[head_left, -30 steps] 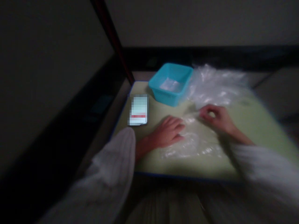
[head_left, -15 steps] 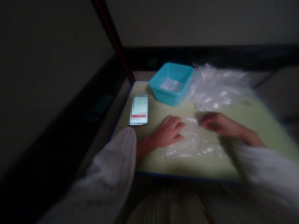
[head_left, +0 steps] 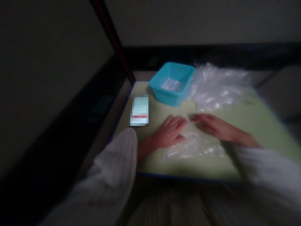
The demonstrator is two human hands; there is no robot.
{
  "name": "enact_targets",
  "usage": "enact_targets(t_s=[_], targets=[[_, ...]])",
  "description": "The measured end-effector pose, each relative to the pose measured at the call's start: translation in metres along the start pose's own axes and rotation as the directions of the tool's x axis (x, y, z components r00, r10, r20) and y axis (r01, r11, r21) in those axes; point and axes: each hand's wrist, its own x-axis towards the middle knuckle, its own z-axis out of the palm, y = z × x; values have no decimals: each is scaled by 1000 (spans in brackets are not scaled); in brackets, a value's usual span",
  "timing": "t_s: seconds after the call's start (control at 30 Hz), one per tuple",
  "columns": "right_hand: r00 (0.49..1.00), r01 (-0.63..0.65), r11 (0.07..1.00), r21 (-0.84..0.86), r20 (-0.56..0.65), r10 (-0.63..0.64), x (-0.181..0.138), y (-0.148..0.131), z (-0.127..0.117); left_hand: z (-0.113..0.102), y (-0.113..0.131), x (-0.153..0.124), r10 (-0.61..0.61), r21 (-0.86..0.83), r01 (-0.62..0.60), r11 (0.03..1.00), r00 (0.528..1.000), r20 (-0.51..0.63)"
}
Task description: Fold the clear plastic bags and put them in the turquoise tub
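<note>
A clear plastic bag (head_left: pixel 192 146) lies flat and wrinkled on the pale yellow-green table (head_left: pixel 169 166). My left hand (head_left: pixel 170 131) rests at the bag's upper left, palm down with fingers stretched out: it is open. Close to its fingertips, on the right, is my right hand (head_left: pixel 209 124). Its fingers reach left over the upper edge of the bag and look extended and open, though they are blurred. Whether the right fingertips touch the bag I cannot tell.
A turquoise plastic basin (head_left: pixel 166 97) with clear plastic bags (head_left: pixel 172 84) inside stands at the back. Beside it on the right lies a large heap of clear plastic bags (head_left: pixel 218 88). A phone (head_left: pixel 140 110) with a lit, pixelated screen sits near the left edge.
My right hand has moved left toward the left hand, and its fingers have straightened from a curled pose. My left hand stays nearly in place.
</note>
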Motion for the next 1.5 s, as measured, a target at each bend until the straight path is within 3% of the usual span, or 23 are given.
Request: enact_targets(t_s=[0.37, 0.73, 1.03, 1.3, 1.5], targets=[[1000, 10, 993, -121, 0, -10, 4, 1, 8, 1, 1, 0, 1, 18, -1, 1000, 1000, 3], [1000, -11, 983, -184, 5, 12, -5, 6, -5, 3, -1, 0, -13, -1, 13, 1000, 1000, -1], [992, -128, 991, -38, -5, 128, -19, 9, -22, 2, 0, 0, -9, -9, 9, 1000, 1000, -6], [995, -63, 996, 61, 75, 58, -17, -3, -30, 0, 1, 0, 1, -28, -1, 1000, 1000, -15], [989, -98, 994, 41, 114, 93, -20, 0, -33, 0, 0, -1, 9, -50, -11, 999, 1000, -30]])
